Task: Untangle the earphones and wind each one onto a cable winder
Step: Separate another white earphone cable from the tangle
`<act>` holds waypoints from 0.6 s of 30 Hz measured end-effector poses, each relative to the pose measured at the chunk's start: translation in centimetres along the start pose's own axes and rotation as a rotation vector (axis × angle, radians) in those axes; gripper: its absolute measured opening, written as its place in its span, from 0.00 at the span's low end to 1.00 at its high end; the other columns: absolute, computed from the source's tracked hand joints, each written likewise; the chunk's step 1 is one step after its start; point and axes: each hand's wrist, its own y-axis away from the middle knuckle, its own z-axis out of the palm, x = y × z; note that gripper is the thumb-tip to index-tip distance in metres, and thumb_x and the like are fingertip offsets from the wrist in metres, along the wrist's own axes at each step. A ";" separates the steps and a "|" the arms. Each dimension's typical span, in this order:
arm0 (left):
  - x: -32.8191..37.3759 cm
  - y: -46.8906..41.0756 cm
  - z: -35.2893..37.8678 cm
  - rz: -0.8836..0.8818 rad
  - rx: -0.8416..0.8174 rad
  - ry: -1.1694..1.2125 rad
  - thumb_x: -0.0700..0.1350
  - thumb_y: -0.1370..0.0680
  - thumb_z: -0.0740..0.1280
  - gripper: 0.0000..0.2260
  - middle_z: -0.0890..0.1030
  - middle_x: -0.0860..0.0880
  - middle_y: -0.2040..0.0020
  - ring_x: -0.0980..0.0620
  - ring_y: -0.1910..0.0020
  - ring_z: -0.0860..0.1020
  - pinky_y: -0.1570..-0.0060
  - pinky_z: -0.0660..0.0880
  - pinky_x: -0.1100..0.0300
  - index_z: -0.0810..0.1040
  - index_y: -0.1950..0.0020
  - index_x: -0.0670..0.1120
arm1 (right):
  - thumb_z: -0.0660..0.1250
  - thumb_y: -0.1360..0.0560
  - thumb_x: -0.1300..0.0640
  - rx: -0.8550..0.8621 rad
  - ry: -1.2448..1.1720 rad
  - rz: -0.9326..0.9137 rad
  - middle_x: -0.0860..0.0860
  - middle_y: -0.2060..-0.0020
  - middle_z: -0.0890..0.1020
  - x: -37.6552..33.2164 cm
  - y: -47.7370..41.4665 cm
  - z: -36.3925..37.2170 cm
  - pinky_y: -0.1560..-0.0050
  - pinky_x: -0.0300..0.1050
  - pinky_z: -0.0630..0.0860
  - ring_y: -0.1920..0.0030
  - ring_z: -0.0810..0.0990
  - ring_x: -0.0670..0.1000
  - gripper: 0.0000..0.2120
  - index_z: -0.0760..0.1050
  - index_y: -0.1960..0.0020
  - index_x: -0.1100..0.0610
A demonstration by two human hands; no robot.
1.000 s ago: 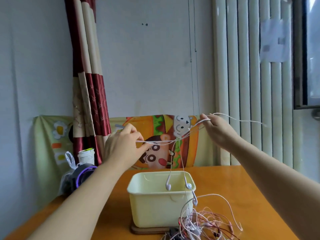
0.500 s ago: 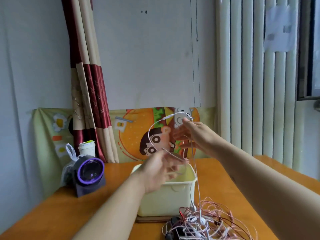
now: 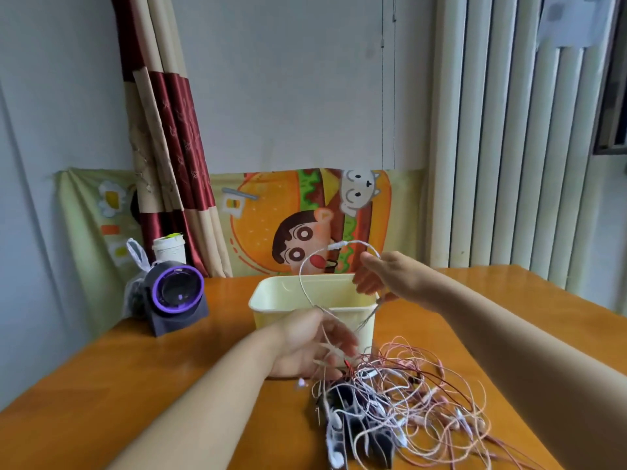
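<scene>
At 9 o'clock on the table [image 3: 101, 385], a purple-ringed gadget [image 3: 176, 293]. At 6 o'clock of the yellow box [image 3: 305, 293], left hand [image 3: 305, 344], fingers blurred, loosely curled about the white earphone cable [image 3: 336, 246]; grip impossible to tell. At the box's 1 o'clock, right hand [image 3: 390, 276], thumb and fingers pinching the cable's raised loop. At 5 o'clock, tangled earphones [image 3: 407, 395] heaped on the table.

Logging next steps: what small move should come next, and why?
Probably slide the left hand down the white cable to work it free: the right hand holds its plug end looped above the tub, but the rest vanishes into the tangle.
</scene>
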 end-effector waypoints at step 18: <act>0.8 3.6 -5.5 0.273 0.519 0.057 0.42 0.16 0.53 0.17 0.83 0.47 0.47 0.46 0.43 0.78 0.38 0.73 0.47 0.82 0.51 0.46 | 0.49 0.17 0.50 0.057 -0.096 -0.054 0.55 0.62 0.84 -3.6 -0.6 0.1 0.63 0.44 0.71 0.71 0.81 0.51 0.22 0.77 0.51 0.62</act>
